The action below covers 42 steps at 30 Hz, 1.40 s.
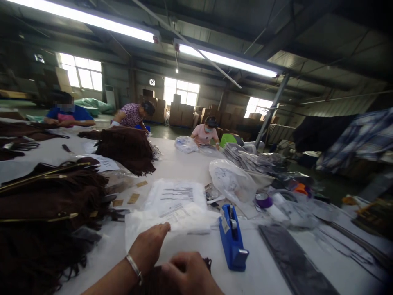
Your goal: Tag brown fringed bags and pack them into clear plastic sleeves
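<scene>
My left hand [150, 245], with a bangle at the wrist, is closed with its fingertips pinched at the near edge of a translucent printed plastic bag [181, 215]. Low in the view and smeared by motion, my right hand [192, 270] has its fingers curled in. What those fingers hold, if anything, is hidden. A dark brown fringed piece [158, 282] lies beneath and between both hands, cut off by the bottom edge. Just right of the hands stands a blue tape dispenser [231, 239].
Dark brown fringed bags with gold zippers [55, 196] are heaped at left, another fringed pile [125, 147] beyond. A folded dark grey piece [297, 260] lies right of the dispenser. Purple tape [263, 200] and plastic bags [231, 180] clutter the right. Several people sit or bend across the table.
</scene>
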Tool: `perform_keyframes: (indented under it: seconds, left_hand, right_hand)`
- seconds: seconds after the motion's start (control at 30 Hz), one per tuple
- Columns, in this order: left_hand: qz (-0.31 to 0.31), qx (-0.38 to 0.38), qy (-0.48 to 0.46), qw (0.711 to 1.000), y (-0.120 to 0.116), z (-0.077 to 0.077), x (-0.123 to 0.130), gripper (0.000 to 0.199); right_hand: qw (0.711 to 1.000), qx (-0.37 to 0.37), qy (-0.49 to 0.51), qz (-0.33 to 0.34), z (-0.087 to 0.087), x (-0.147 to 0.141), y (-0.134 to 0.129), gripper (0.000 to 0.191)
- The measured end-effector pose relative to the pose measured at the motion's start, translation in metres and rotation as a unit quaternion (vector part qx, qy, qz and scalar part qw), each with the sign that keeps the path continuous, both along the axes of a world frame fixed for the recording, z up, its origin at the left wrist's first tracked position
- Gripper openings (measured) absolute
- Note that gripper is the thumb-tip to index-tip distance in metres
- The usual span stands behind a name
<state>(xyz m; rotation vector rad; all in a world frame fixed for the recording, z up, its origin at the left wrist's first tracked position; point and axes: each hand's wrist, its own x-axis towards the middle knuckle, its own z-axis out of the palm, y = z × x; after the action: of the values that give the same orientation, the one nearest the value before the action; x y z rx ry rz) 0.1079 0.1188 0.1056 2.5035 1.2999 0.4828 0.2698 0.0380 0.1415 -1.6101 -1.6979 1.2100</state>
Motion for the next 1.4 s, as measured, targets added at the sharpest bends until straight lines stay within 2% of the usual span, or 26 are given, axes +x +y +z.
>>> perform_keyframes:
  seconds: [0.03, 0.07, 0.13, 0.17, 0.23, 0.33, 0.4, 0.47, 0.53, 0.57, 0.6, 0.63, 0.67, 0.73, 0.77, 0.8, 0.9, 0.97, 1.03, 1.1, 1.2, 1.3, 1.4]
  left_hand:
    - [-0.016, 0.038, -0.002, 0.999, -0.005, 0.0, 0.002, 0.029]
    - [-0.032, 0.08, -0.008, 0.996, -0.01, 0.0, 0.004, 0.031]
    - [-0.066, 0.152, -0.012, 0.986, -0.02, 0.002, 0.006, 0.026]
    - [-0.083, 0.171, -0.003, 0.982, -0.023, 0.004, 0.006, 0.021]
    - [-0.114, 0.165, 0.044, 0.979, -0.027, 0.01, 0.004, 0.019]
    - [-0.112, 0.073, 0.154, 0.979, -0.018, 0.018, -0.009, 0.018]
    - [-0.052, 0.009, 0.213, 0.976, -0.007, 0.02, -0.028, 0.015]
    - [0.044, -0.013, 0.208, 0.977, 0.002, 0.017, -0.053, 0.023]
    - [0.166, -0.014, 0.124, 0.978, 0.003, 0.007, -0.074, 0.034]
    - [0.221, -0.036, 0.05, 0.973, 0.0, -0.001, -0.08, 0.039]
    - [0.266, -0.095, -0.051, 0.958, -0.003, -0.011, -0.082, 0.043]
    - [0.294, -0.183, -0.166, 0.923, -0.006, -0.022, -0.08, 0.046]
    - [0.303, -0.281, -0.274, 0.868, -0.008, -0.033, -0.074, 0.046]
    - [0.274, -0.439, -0.425, 0.743, -0.006, -0.055, -0.053, 0.041]
    - [0.258, -0.478, -0.46, 0.702, -0.002, -0.064, -0.041, 0.037]
    - [0.244, -0.5, -0.479, 0.679, 0.004, -0.073, -0.03, 0.033]
    - [0.207, -0.541, -0.507, 0.638, 0.029, -0.092, -0.01, 0.022]
    - [0.189, -0.569, -0.505, 0.621, 0.04, -0.101, -0.013, 0.02]
    - [0.177, -0.587, -0.496, 0.615, 0.041, -0.108, -0.026, 0.024]
    - [0.177, -0.587, -0.496, 0.615, 0.03, -0.111, -0.044, 0.027]
    - [0.213, -0.557, -0.518, 0.614, 0.001, -0.112, -0.064, 0.028]
    - [0.28, -0.51, -0.553, 0.596, -0.03, -0.11, -0.064, 0.033]
    - [0.329, -0.486, -0.579, 0.566, -0.053, -0.107, -0.056, 0.044]
  right_hand:
    - [0.994, 0.087, -0.062, -0.006, 0.009, 0.002, 0.005, 0.027]
    - [0.977, 0.162, -0.139, -0.012, 0.015, 0.005, 0.011, 0.028]
    - [0.929, 0.232, -0.287, 0.01, 0.015, 0.015, 0.027, 0.032]
    - [0.913, 0.228, -0.338, 0.032, 0.01, 0.02, 0.035, 0.027]
    - [0.903, 0.194, -0.377, 0.067, -0.003, 0.031, 0.043, 0.017]
    - [0.909, 0.172, -0.376, 0.055, -0.013, 0.053, 0.041, 0.02]
    - [0.907, 0.175, -0.383, 0.019, -0.013, 0.073, 0.034, 0.022]
    - [0.902, 0.207, -0.375, -0.062, -0.015, 0.092, 0.025, 0.022]
    - [0.903, 0.23, -0.306, -0.194, -0.027, 0.107, 0.013, 0.027]
    - [0.912, 0.216, -0.224, -0.268, -0.037, 0.11, 0.007, 0.034]
    - [0.917, 0.185, -0.117, -0.333, -0.049, 0.113, 0.002, 0.044]
    - [0.914, 0.143, -0.003, -0.38, -0.062, 0.113, -0.002, 0.056]
    - [0.902, 0.101, 0.103, -0.407, -0.075, 0.113, -0.003, 0.065]
    - [0.877, 0.055, 0.235, -0.415, -0.096, 0.113, 0.0, 0.073]
    - [0.873, 0.049, 0.262, -0.408, -0.103, 0.114, 0.005, 0.07]
    - [0.875, 0.043, 0.279, -0.394, -0.108, 0.115, 0.009, 0.064]
    - [0.878, -0.006, 0.327, -0.349, -0.113, 0.117, 0.016, 0.05]
    - [0.895, -0.056, 0.301, -0.323, -0.114, 0.115, 0.007, 0.05]
    - [0.917, -0.099, 0.239, -0.303, -0.118, 0.111, -0.011, 0.052]
    - [0.923, -0.127, 0.198, -0.306, -0.124, 0.104, -0.029, 0.054]
    - [0.895, -0.166, 0.17, -0.377, -0.137, 0.093, -0.045, 0.058]
    - [0.87, -0.201, 0.079, -0.444, -0.144, 0.084, -0.046, 0.066]
    - [0.871, -0.204, -0.012, -0.446, -0.137, 0.077, -0.042, 0.071]
